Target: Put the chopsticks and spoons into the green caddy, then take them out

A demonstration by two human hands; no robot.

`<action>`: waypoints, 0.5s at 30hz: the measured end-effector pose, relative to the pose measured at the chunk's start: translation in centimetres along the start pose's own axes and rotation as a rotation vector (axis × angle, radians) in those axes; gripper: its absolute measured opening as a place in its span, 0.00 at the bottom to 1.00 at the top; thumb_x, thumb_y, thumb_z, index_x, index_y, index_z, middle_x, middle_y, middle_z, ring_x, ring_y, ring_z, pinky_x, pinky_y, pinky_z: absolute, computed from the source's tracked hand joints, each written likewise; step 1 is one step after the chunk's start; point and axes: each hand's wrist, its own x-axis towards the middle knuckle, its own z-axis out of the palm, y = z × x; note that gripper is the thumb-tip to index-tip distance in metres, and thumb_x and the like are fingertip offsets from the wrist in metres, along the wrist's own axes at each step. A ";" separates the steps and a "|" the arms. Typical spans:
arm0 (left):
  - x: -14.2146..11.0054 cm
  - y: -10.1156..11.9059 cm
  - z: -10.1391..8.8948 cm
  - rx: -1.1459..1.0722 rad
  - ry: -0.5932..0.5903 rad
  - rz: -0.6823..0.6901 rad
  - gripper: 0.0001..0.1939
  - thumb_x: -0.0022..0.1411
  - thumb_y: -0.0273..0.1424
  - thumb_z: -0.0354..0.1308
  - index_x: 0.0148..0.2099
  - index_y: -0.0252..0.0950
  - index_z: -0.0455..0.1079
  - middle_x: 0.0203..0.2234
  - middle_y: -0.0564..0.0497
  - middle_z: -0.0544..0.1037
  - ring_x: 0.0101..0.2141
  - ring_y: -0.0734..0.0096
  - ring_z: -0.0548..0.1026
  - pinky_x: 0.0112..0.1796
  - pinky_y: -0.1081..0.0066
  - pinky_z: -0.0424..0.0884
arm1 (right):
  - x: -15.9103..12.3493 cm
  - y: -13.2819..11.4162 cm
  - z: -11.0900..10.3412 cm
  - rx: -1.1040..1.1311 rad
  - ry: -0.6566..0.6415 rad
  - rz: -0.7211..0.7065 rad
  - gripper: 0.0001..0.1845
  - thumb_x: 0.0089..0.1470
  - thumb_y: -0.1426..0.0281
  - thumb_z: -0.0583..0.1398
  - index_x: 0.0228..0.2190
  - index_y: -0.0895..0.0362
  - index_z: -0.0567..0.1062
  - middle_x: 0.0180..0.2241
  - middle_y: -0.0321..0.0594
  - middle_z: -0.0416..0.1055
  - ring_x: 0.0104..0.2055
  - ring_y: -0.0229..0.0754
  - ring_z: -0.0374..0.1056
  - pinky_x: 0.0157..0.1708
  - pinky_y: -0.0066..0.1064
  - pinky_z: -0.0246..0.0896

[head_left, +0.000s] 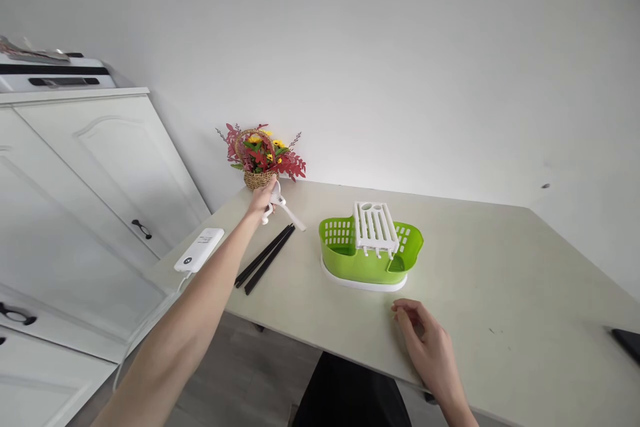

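Observation:
At the far left of the table, my left hand (263,200) is closed around a white long-handled utensil (295,217), whose handle points toward the front right; its exact kind is unclear. Another small white part (267,215) shows below the fingers. Just nearer to me lie black chopsticks (265,259). My right hand (425,343) rests at the front of the table, fingers curled in and thumb near the fingertips, holding nothing visible. Beyond it stands a green plastic caddy (357,267) on a white base tray, with a slotted white rack (376,227) across its top.
A wicker basket (257,179) of red and yellow flowers stands against the wall behind my left hand. A white power bank (200,250) with a cable lies at the left edge. White cabinets (100,200) flank the table. A dark object (627,341) lies far right.

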 end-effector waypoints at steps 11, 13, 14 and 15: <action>-1.3 -4.2 -0.5 0.253 -0.339 -0.036 0.36 0.54 0.67 0.63 0.20 0.40 0.59 0.12 0.54 0.63 0.12 0.75 0.61 0.16 0.70 0.54 | 0.0 -0.1 -0.2 -0.012 0.002 0.004 0.21 0.62 0.50 0.56 0.40 0.52 0.79 0.42 0.45 0.82 0.43 0.49 0.78 0.40 0.33 0.70; -1.8 -4.1 -0.2 0.289 -0.415 -0.058 0.36 0.50 0.67 0.66 0.20 0.40 0.61 0.12 0.53 0.65 0.13 0.74 0.62 0.16 0.70 0.54 | 0.0 -0.2 -0.2 -0.023 0.005 0.009 0.21 0.62 0.50 0.56 0.40 0.52 0.79 0.42 0.45 0.82 0.43 0.48 0.78 0.39 0.32 0.70; -2.0 -4.1 -0.1 0.315 -0.458 -0.067 0.36 0.49 0.67 0.66 0.21 0.39 0.63 0.12 0.52 0.66 0.13 0.73 0.63 0.16 0.69 0.53 | 0.0 -0.2 -0.2 -0.027 0.005 0.010 0.21 0.62 0.50 0.56 0.40 0.52 0.79 0.41 0.44 0.82 0.43 0.48 0.78 0.38 0.32 0.70; -2.3 -4.0 0.0 0.347 -0.505 -0.074 0.36 0.48 0.67 0.66 0.21 0.39 0.63 0.12 0.51 0.67 0.13 0.72 0.63 0.16 0.69 0.53 | 0.0 -0.3 -0.2 -0.029 0.006 0.011 0.21 0.62 0.50 0.56 0.39 0.52 0.79 0.41 0.45 0.82 0.42 0.48 0.78 0.38 0.32 0.70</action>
